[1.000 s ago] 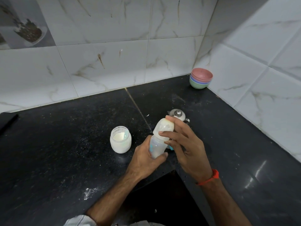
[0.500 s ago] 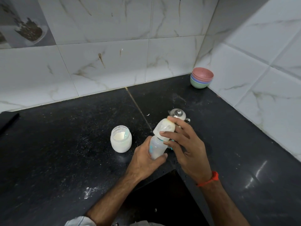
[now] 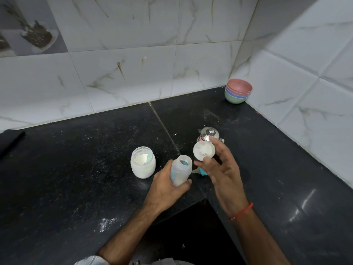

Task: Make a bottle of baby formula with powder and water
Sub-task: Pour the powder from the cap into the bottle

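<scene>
So the left hand [image 3: 168, 185] is wrapping around the lower body of the baby bottle [image 3: 181, 172], fingers closed snugly on it, holding it tilted a bit toward the far right just above the black counter [image 3: 76, 169] — whether the base is touching the counter I can't tell, the hand is hiding it. The bottle's mouth is sitting open, and I'm seeing something teal inside the neck, hard to say what. The right hand [image 3: 219, 169] is holding the bottle's white cap [image 3: 204, 150] up just right of the open mouth, pinched between thumb and the upper fingers, with the other fingers spreading loose and holding nothing. Looks to me like we're sitting at the opening-up stage — bottle uncapped, nothing added yet as far as I can judge. The powder jar [image 3: 142, 162] is standing open just left of the bottle, white powder and a pale scoop inside it. A small steel kettle [image 3: 209, 135] is sitting just behind the cap hand, probably the water. A teal-and-clear piece [image 3: 199, 171] is lying on the counter between the hands, maybe the teat ring. Stacked bowls [image 3: 238, 90] are sitting way off in the far corner. Next move, I'm guessing, is parking the cap somewhere clean, freeing that hand for the scoop or kettle, and keeping the bottle upright.
</scene>
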`<state>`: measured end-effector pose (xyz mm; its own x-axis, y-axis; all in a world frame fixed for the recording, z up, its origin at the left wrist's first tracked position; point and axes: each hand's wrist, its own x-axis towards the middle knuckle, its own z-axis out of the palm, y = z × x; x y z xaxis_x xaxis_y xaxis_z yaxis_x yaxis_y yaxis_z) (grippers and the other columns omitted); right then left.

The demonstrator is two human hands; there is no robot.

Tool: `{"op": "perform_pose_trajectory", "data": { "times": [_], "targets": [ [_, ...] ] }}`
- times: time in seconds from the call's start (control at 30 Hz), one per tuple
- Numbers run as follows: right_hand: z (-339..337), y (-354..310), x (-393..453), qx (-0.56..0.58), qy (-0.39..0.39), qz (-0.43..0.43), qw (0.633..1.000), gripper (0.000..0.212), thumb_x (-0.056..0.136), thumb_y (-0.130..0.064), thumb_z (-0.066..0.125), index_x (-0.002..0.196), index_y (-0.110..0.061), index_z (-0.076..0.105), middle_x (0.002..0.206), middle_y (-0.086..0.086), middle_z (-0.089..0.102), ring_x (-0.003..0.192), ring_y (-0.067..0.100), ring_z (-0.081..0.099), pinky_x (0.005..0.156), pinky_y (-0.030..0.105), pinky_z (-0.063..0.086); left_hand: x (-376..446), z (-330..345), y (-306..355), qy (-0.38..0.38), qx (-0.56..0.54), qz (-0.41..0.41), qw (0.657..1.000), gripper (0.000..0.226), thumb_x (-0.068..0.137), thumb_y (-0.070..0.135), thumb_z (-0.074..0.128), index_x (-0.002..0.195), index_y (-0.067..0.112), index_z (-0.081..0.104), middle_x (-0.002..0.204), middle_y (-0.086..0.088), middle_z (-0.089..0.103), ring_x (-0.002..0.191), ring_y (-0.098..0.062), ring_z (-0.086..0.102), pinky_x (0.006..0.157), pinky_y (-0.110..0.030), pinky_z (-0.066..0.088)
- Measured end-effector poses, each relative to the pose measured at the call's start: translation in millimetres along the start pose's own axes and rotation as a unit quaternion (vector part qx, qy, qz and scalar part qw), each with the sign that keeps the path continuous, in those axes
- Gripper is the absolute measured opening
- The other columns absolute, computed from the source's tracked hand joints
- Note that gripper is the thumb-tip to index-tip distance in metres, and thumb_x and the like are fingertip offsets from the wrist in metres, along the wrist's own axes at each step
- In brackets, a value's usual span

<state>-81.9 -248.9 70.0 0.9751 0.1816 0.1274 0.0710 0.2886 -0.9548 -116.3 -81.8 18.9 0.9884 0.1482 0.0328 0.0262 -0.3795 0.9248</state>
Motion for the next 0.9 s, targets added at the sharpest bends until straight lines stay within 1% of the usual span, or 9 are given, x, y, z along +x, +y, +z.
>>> {"op": "perform_pose_trajectory", "data": {
  "times": [0.1,0.2,0.33,0.4,0.5,0.6,0.67,0.8,0.9],
  "targets": [
    [-4,9,1,0.107,0.018,0.075,0.991,0.050,0.091,-0.002,0.064,0.139,-0.016,0.061,0.135,0.012,0.067,0.118,0.034,0.068,0.096,0.043,0.060,-2,-5,-3,0.014,0.000,-0.008,1.000,0.043,0.078,0.028,0.086,0.107,0.038,0.055,0.100,0.016,0.065,0.097,0.009,0.059,0.073,-0.008,0.049],
    [-8,21,4,0.094,0.027,0.111,0.989,0.057,0.082,0.002,0.074,0.133,-0.019,0.064,0.127,0.013,0.071,0.104,0.035,0.074,0.087,0.038,0.062,-7,-10,-9,0.029,-0.001,-0.020,0.999,0.040,0.077,0.026,0.086,0.103,0.036,0.057,0.098,0.015,0.066,0.094,0.006,0.060,0.071,-0.009,0.047],
    [-10,45,21,-0.128,0.031,0.121,0.984,0.045,0.084,-0.008,0.083,0.120,-0.026,0.061,0.113,0.008,0.074,0.092,0.025,0.075,0.082,0.038,0.064,-11,-18,-14,0.057,-0.003,-0.032,0.998,0.038,0.078,0.025,0.086,0.101,0.036,0.058,0.100,0.012,0.068,0.094,-0.003,0.064,0.072,-0.010,0.050],
    [-11,62,35,-0.298,0.001,0.094,0.950,0.044,0.084,-0.020,0.085,0.116,-0.028,0.056,0.105,-0.004,0.075,0.093,0.014,0.073,0.083,0.028,0.060,-14,-22,-15,0.068,-0.002,-0.038,0.997,0.041,0.078,0.025,0.086,0.101,0.041,0.056,0.102,0.013,0.068,0.096,-0.005,0.066,0.071,-0.010,0.051],
    [-9,97,60,-0.447,-0.044,0.043,0.892,0.048,0.079,-0.029,0.085,0.116,-0.024,0.055,0.108,-0.006,0.069,0.100,0.018,0.065,0.089,0.032,0.052,-17,-29,-17,0.078,0.000,-0.049,0.996,0.046,0.078,0.025,0.087,0.101,0.047,0.054,0.103,0.014,0.069,0.096,-0.004,0.067,0.074,-0.014,0.051],
    [-3,130,82,-0.505,-0.041,0.018,0.862,0.049,0.079,-0.034,0.083,0.120,-0.024,0.058,0.116,-0.003,0.065,0.108,0.025,0.057,0.091,0.032,0.040,-21,-35,-20,0.094,0.000,-0.058,0.994,0.046,0.077,0.023,0.087,0.100,0.049,0.056,0.098,0.014,0.072,0.092,0.001,0.067,0.071,-0.015,0.053],
    [2,144,90,-0.529,-0.045,0.010,0.847,0.049,0.084,-0.030,0.081,0.126,-0.018,0.060,0.121,0.001,0.066,0.109,0.029,0.055,0.091,0.036,0.042,-24,-39,-21,0.098,-0.003,-0.065,0.993,0.046,0.078,0.022,0.087,0.101,0.048,0.057,0.096,0.014,0.072,0.092,0.003,0.066,0.071,-0.013,0.053],
    [2,161,96,-0.635,-0.103,0.011,0.766,0.048,0.087,-0.026,0.075,0.131,-0.017,0.057,0.120,0.011,0.071,0.110,0.036,0.058,0.092,0.043,0.045,-27,-44,-27,0.105,-0.002,-0.075,0.992,0.043,0.075,0.027,0.089,0.106,0.040,0.061,0.095,0.014,0.073,0.089,-0.001,0.069,0.073,-0.022,0.057],
    [4,166,96,-0.628,-0.092,-0.017,0.773,0.050,0.086,-0.021,0.076,0.133,-0.016,0.059,0.119,0.010,0.071,0.109,0.034,0.059,0.093,0.045,0.046,-26,-47,-30,0.109,-0.002,-0.076,0.991,0.045,0.075,0.027,0.089,0.107,0.040,0.061,0.096,0.015,0.073,0.090,0.000,0.069,0.073,-0.017,0.055]
  ]
}}
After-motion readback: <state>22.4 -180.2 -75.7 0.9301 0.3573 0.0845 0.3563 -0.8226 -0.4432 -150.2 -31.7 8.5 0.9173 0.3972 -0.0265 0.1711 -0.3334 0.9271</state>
